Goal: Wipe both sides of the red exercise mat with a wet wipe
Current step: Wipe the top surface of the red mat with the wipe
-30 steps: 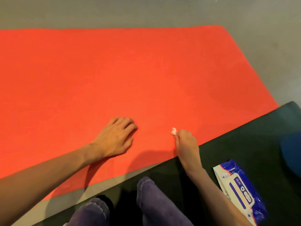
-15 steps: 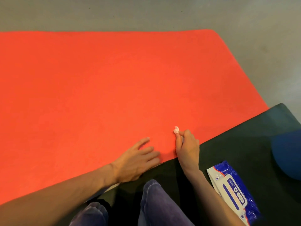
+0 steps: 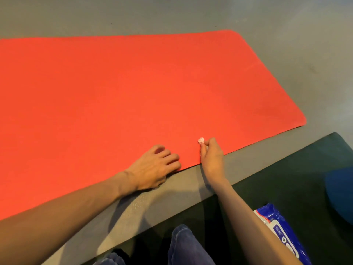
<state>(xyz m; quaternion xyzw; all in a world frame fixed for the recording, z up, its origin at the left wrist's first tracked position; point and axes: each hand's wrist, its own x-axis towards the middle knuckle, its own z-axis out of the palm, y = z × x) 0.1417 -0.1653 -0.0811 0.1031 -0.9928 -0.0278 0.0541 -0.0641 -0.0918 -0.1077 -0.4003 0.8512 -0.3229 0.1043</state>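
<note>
Head view: left hand (image 3: 155,166) rests on the near edge of the mat (image 3: 133,88), fingers bent; whether it grips that edge I cannot tell. The mat lies flat ahead of both hands. Just beside, right hand (image 3: 212,158) pinches a wadded wipe (image 3: 201,140) against it. The underside probably remains unwiped. Right of that forearm lies a pack (image 3: 282,232).

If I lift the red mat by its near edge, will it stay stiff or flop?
Probably floppy: the mat looks thin and lies flat on the floor. Likely light, but long, so lifted at one point it should sag and drag.
</note>
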